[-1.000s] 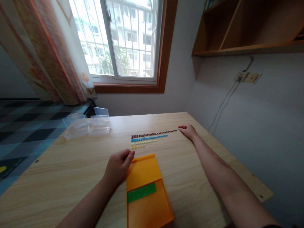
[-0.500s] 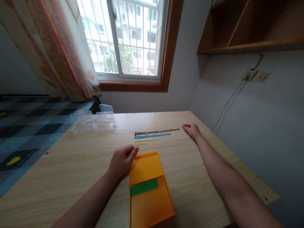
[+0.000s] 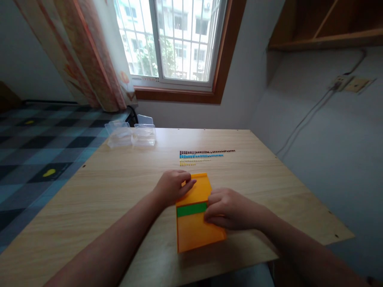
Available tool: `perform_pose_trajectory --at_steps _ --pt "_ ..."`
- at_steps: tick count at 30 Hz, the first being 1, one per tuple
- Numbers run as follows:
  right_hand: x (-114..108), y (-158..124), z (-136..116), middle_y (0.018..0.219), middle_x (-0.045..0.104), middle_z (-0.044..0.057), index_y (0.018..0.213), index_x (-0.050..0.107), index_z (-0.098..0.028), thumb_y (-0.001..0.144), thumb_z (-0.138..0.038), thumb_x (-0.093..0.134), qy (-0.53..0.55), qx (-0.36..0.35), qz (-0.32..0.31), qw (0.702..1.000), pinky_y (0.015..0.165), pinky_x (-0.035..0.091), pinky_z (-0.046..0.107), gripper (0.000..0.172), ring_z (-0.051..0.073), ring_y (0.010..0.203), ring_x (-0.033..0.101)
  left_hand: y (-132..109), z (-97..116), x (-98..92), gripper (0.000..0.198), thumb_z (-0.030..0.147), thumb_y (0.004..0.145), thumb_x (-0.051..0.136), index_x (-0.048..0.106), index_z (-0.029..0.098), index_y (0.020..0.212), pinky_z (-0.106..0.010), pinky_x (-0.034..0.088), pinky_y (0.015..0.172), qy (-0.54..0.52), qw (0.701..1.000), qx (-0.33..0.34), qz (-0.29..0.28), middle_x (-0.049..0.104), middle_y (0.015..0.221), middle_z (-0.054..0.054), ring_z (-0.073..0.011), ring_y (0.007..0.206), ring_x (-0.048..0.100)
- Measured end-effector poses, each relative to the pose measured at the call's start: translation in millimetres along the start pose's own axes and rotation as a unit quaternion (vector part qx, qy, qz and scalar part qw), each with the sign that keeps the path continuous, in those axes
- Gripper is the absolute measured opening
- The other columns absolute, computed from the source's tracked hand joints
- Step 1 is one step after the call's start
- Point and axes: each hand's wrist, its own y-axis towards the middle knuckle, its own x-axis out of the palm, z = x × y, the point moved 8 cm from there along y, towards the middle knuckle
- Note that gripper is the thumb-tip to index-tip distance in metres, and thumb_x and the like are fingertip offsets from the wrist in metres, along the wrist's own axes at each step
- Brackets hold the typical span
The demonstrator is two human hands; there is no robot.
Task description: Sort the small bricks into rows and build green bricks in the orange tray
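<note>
An orange plastic tray (image 3: 197, 233) with a raised crossbar lies near the front of the table. Against the crossbar rests a flat green strip (image 3: 191, 209). My left hand (image 3: 172, 186) is closed on the tray's far left corner, thumb over the upper panel. Over the tray's right side, my right hand (image 3: 229, 207) has its fingers curled together at the green strip's right end; its fingertips are partly hidden, and I cannot see what they pinch. Beyond the tray run rows of tiny pieces: dark brown ones (image 3: 206, 152), blue ones (image 3: 200, 156) and yellow ones (image 3: 187, 164).
Clear plastic boxes (image 3: 144, 135) with raised lids stand at the table's far left. The wooden table (image 3: 125, 187) ends at a front edge below the tray. A wall is at the right, with a socket and cable (image 3: 312, 113). A checked bed (image 3: 60, 139) is on the left.
My right hand has come back from the far end of the brown row to the tray. The view has shifted, and my left hand stays on the tray's far left corner.
</note>
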Motion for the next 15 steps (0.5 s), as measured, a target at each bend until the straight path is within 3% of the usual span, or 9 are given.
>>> perform_pose_trajectory --at_steps 3,6,15 --pt "30.2 5.2 -8.0 0.072 0.063 0.001 0.079 0.071 -0.021 0.095 -0.020 0.058 -0.058 -0.033 -0.041 0.997 0.068 0.039 0.029 0.020 0.015 0.072 0.054 0.0 -0.5 -0.9 0.037 0.037 0.096 0.051 0.056 0.018 0.064 -0.027 0.029 0.057 0.010 1.000 0.001 0.005 0.054 0.060 0.001 -0.0123 0.056 0.046" --pt "39.9 4.9 -1.1 0.072 0.063 0.001 0.081 0.071 -0.022 0.095 -0.021 0.059 -0.067 -0.034 -0.045 0.996 0.069 0.038 0.030 0.018 0.016 0.073 0.052 0.2 -2.1 -0.5 0.037 0.038 0.095 0.051 0.057 0.019 0.064 -0.027 0.030 0.057 0.012 1.000 0.000 0.005 0.053 0.059 0.001 -0.0127 0.056 0.047" --pt "16.4 -4.4 6.2 0.079 0.063 0.003 0.093 0.074 -0.023 0.094 -0.024 0.063 -0.015 0.003 0.005 1.000 0.077 0.040 0.033 0.012 0.018 0.079 0.055 0.8 -1.6 0.8 0.038 0.039 0.096 0.050 0.059 0.018 0.065 -0.027 0.029 0.057 0.005 1.000 -0.007 -0.001 0.054 0.060 0.000 -0.0127 0.056 0.046"
